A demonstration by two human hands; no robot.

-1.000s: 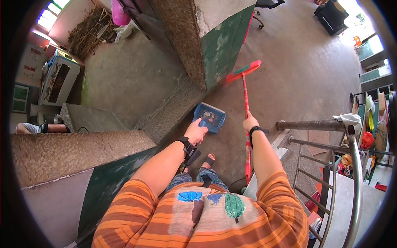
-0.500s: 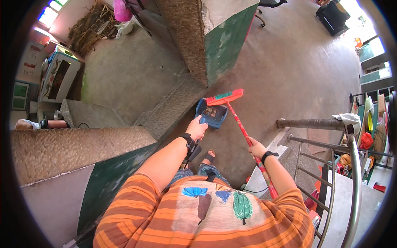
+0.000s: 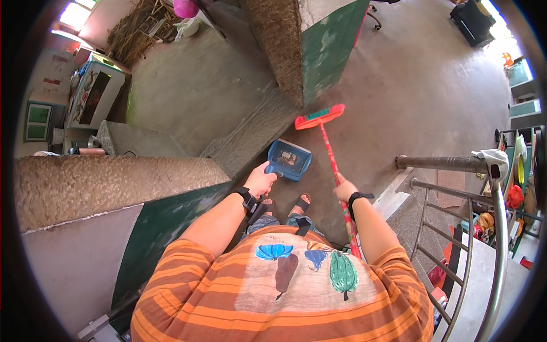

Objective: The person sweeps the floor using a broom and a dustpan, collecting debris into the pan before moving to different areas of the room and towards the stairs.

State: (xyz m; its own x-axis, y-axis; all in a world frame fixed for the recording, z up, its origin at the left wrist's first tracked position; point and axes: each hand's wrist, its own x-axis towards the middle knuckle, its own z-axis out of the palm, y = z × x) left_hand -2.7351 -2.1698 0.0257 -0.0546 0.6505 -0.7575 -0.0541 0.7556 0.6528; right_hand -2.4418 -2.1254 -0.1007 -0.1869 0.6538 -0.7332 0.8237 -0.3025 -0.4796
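Note:
A blue dustpan [image 3: 305,165] with some debris in it is held by its handle in my left hand [image 3: 260,181], whose fingers wrap round the grip. My right hand [image 3: 344,188] is closed round the red patterned handle of a broom [image 3: 320,118]. The broom's wide red head with green bristles lies beyond the dustpan, apart from it, near the foot of the green and brown wall corner [image 3: 307,74]. Its handle slants back past my right wrist. Both my feet in sandals show below the dustpan.
A stone sill [image 3: 239,139] runs to the wall corner on the left. A low wall [image 3: 125,176] with a rough brown top stands close on my left. To my right are a metal railing [image 3: 444,164] and a step. A wheeled chair leg [image 3: 374,20] shows far ahead.
The broom head has moved away from over the dustpan, forward toward the wall corner. The dustpan has drawn slightly back toward me, and the view has shifted.

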